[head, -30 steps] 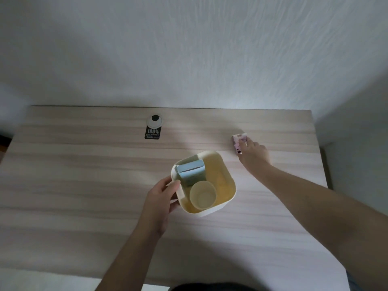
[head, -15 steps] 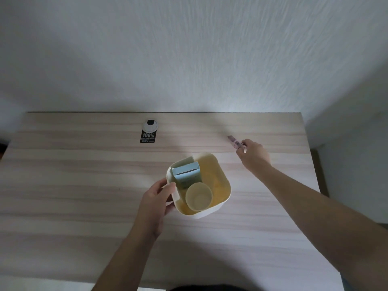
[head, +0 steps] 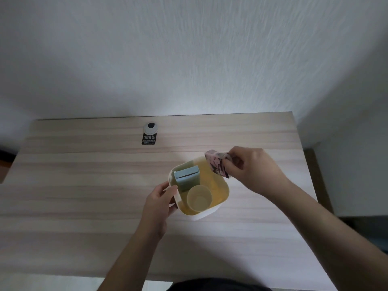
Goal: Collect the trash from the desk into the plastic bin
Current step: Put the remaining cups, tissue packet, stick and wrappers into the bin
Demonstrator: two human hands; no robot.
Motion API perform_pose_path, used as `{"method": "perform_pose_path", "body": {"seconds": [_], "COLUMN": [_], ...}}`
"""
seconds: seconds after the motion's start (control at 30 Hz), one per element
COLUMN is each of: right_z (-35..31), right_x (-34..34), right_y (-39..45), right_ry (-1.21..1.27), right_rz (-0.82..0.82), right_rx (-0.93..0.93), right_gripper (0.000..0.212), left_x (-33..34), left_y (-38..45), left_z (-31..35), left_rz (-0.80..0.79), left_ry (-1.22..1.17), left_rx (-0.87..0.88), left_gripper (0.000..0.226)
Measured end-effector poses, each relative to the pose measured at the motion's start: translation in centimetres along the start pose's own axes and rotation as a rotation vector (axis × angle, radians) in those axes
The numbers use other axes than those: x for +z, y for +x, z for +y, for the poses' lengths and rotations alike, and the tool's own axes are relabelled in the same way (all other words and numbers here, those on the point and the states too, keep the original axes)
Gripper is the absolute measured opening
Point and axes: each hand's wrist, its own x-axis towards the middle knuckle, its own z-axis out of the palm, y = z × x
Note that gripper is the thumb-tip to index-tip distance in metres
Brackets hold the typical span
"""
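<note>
Hovering now over the far rim of the cream square plastic bin [head: 220, 203], the small pink-and-black printed carton [head: 216, 165] has left the pale wooden desk [head: 84, 185] (pinched in the right hand [head: 255, 170]); the left hand [head: 158, 201] grips the bin's near wall; likely release comes next.

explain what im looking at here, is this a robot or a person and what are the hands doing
No robot: this is a person, filmed by a wide-angle camera worn on the head, looking down at a wooden desk against a white wall. The left hand grips the rim of a small cream plastic bin. Inside it are a pale blue carton and a paper cup. The right hand pinches a pink patterned carton above the bin's far corner, apparently about to drop it in. A black "100%" sticker sits near the desk's far edge.
</note>
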Motion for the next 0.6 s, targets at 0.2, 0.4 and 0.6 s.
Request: {"method": "perform_pose_path", "body": {"seconds": [0.2,0.4,0.6], "right_z": [-0.3,-0.3,0.8], "right_x": [0.9,-0.2,-3.1], "right_y": [-1.6,-2.6,-3.6], "right_ry": [-0.235,-0.126,-0.036], "right_rz": [-0.135,-0.020,0.229], "right_rx": [0.039,-0.006,-0.113], "right_gripper": [0.036,0.033,0.022], "left_x": [0.4,1.0,1.1], "left_y": [-1.9,-4.1,-6.5], "left_z": [-0.5,-1.1,-1.6], "left_rz": [-0.016,-0.026,-0.032], "left_ry": [0.010,0.008,0.030], "left_rx": [0.025,0.037,0.082], "left_gripper": [0.024,0.026,0.029]}}
